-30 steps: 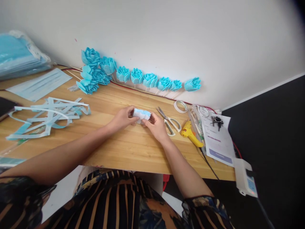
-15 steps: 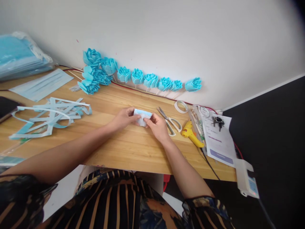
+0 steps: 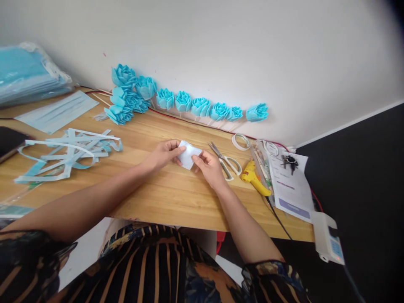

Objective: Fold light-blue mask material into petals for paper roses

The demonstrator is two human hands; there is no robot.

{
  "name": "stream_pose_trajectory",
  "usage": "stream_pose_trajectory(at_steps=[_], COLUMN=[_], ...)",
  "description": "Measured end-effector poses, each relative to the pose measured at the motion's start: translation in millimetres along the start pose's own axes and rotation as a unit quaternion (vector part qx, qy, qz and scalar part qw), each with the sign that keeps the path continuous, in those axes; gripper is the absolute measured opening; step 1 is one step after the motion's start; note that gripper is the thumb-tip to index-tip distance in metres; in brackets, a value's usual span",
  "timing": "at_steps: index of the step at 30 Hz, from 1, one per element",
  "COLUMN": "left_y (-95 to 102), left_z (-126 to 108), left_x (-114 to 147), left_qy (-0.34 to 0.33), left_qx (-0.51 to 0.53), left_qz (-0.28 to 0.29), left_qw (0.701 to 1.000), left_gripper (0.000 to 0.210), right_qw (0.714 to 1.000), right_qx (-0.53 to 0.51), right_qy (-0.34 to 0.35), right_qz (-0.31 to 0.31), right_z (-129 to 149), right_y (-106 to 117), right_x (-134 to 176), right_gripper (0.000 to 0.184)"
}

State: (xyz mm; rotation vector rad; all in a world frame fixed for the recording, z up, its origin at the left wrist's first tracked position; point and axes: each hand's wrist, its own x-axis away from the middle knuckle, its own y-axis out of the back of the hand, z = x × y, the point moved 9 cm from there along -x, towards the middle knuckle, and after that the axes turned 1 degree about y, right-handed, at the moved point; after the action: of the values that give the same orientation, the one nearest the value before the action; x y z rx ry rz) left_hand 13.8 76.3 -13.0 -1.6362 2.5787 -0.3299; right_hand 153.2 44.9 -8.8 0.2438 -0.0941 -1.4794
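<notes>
A small pale piece of mask fabric [image 3: 188, 156] is held between both hands above the wooden table [image 3: 164, 202]. My left hand [image 3: 168, 152] pinches its left side, thumb on top. On the right side, my right hand [image 3: 208, 167] grips it the same way; the fingers beneath are partly hidden. Scissors with white handles [image 3: 225, 161] lie just beyond my right hand, blades slightly apart. To their right rests a yellow glue gun [image 3: 255, 178] with a black cord.
Blue fabric flowers on sticks [image 3: 200, 107] line the wall. At left are cut fabric strips [image 3: 67, 153], a flat mask sheet [image 3: 58, 111], a bagged mask stack [image 3: 28, 75] and a dark phone [image 3: 11, 143]. A tape roll [image 3: 240, 142], keys [image 3: 289, 162] and a printed paper [image 3: 292, 189] lie right.
The fabric piece is now spread flatter and tilted, showing more of its pale face; the blue band along its top edge no longer shows. Both hands keep their hold.
</notes>
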Motion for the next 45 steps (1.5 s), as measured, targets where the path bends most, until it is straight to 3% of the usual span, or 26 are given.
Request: stream_pose_trajectory(at_steps=[4, 8, 11, 16, 30, 34, 41, 45], left_y=[-4.1, -8.6, -6.4, -1.7, -5.4, -6.0, -5.6, -9.9], left_z=[-15, -18, -7, 15, 14, 7, -14, -14], left_x=[4, 8, 2, -9, -4, -2, 4, 4], left_qy=[-0.067, -0.099, -0.071, 0.0, 0.021, 0.0, -0.09, -0.1], left_qx=[-0.071, -0.088, -0.099, -0.077, -0.058, -0.084, -0.264, -0.243], left_qz=[0.007, 0.023, 0.03, 0.047, 0.063, 0.062, 0.02, 0.038], left_qw=[0.995, 0.991, 0.992, 0.996, 0.996, 0.994, 0.96, 0.964], left_gripper=[0.031, 0.025, 0.024, 0.042, 0.032, 0.031, 0.022, 0.029], right_qw=[1.0, 0.993, 0.99, 0.99, 0.991, 0.99, 0.992, 0.988], right_qx=[0.022, 0.083, 0.113, 0.138, 0.132, 0.138, 0.122, 0.152], right_qy=[0.001, 0.062, 0.066, 0.02, 0.012, 0.018, 0.021, 0.029], right_qz=[-0.005, -0.059, -0.053, -0.015, -0.012, -0.006, 0.018, -0.019], right_z=[2, 13, 12, 1, 1, 7, 13, 12], right_y=[1, 12, 12, 5, 6, 5, -1, 8], right_x=[1, 3, 3, -1, 0, 1, 2, 0], right_gripper=[0.03, 0.027, 0.026, 0.034, 0.025, 0.023, 0.028, 0.022])
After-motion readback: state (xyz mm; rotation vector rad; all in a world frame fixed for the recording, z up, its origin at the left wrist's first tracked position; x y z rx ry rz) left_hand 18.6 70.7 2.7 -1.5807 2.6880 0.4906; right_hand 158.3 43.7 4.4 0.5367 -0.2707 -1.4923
